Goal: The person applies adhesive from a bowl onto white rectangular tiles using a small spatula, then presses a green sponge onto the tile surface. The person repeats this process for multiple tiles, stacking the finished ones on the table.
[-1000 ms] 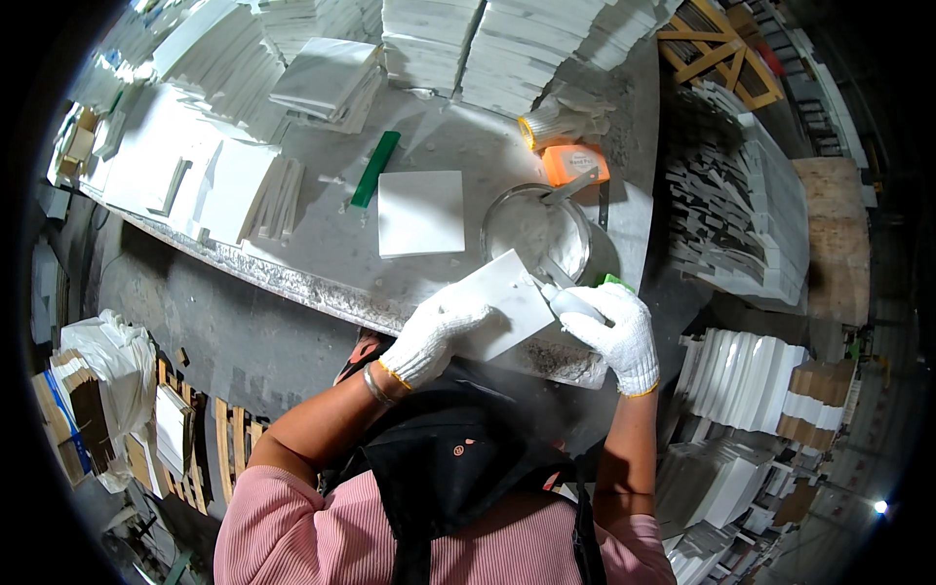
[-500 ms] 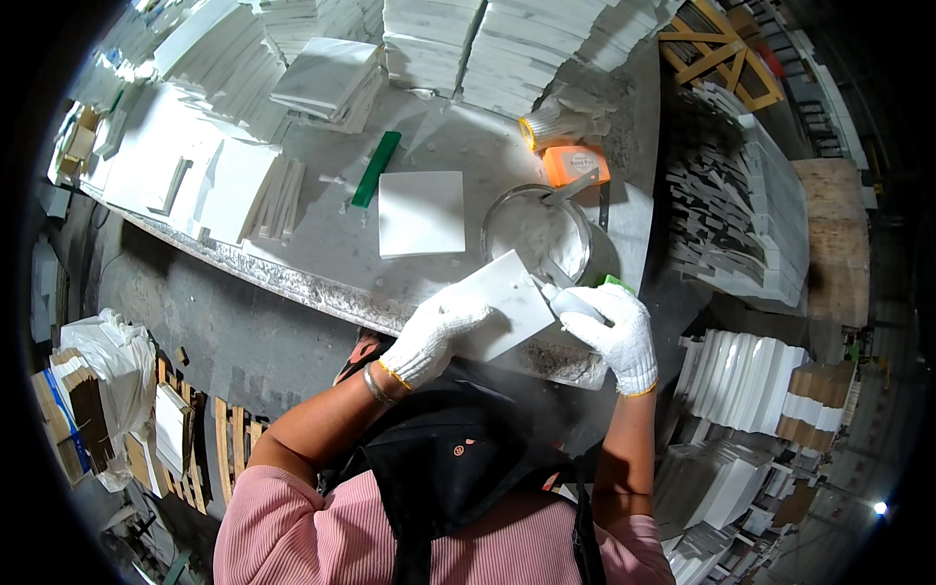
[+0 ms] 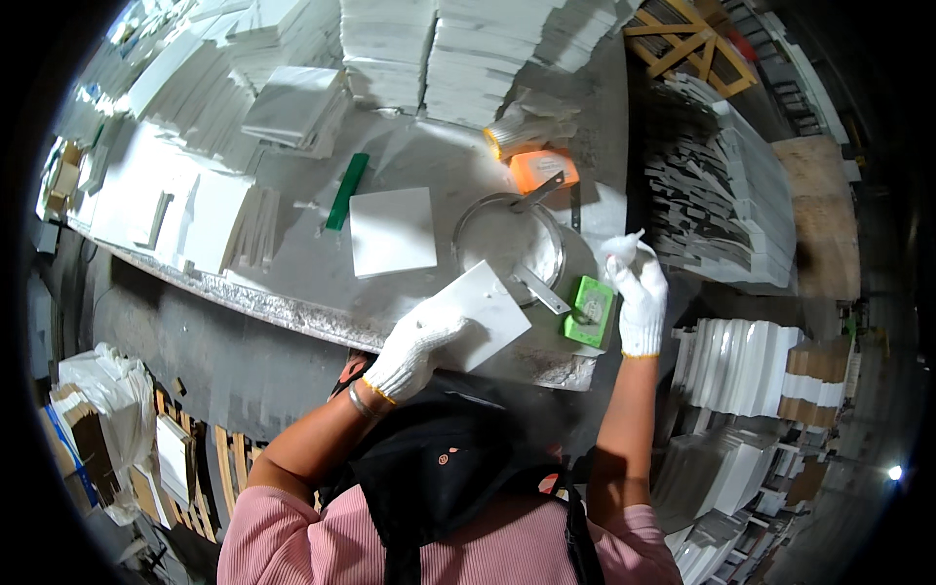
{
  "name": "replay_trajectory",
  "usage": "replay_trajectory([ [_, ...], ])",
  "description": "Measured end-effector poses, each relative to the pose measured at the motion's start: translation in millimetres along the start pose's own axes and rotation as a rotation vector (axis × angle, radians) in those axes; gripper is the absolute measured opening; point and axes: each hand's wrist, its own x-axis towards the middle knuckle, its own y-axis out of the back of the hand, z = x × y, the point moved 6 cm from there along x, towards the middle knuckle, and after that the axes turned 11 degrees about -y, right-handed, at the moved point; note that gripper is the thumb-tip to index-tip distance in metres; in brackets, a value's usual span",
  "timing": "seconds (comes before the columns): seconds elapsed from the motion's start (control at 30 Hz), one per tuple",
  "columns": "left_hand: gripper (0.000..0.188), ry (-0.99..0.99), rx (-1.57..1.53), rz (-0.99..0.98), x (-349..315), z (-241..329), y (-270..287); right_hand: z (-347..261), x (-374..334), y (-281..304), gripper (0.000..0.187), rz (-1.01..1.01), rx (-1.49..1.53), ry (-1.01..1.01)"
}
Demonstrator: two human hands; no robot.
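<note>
Held in a gloved left hand (image 3: 419,341), a flat, four-sided white stone-like tile (image 3: 487,307) slants over the near edge of a grey tabletop (image 3: 312,244). The fingers close on its corner at eight o'clock, thumb on the upper face. At three o'clock from the tile, the gloved right hand (image 3: 639,292) pinches a small crumpled white piece (image 3: 627,246), cloth or paper, too indistinct to tell.

Good handling here would call for a firm grip low on that corner, the broad face left open and the free corner clear of the round metal bowl (image 3: 563,255) at one o'clock, where a flat metal blade (image 3: 543,291) juts over the rim. A light pinch should suffice for the crumpled piece, well away from the green rectangular block (image 3: 590,312) at three o'clock, just short of the right hand.

The tile looks pale and smooth, with straight edges, faint grey marks and a darker patch beside the thumb, possibly shadow. A second square white tile (image 3: 393,232) lies flat at ten o'clock.
</note>
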Motion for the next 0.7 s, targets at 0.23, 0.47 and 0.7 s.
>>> replay_trajectory([
  [0.23,0.048,-0.043,-0.042,0.022,1,-5,10,6,34,-12,0.028,0.104,-0.396,0.001],
  [0.47,0.048,-0.046,-0.011,0.012,0,-6,9,21,43,-16,0.026,-0.01,-0.51,0.036],
  [0.7,0.048,-0.028,-0.018,0.019,-2,-4,4,1,15,1,0.046,0.175,-0.596,0.073],
])
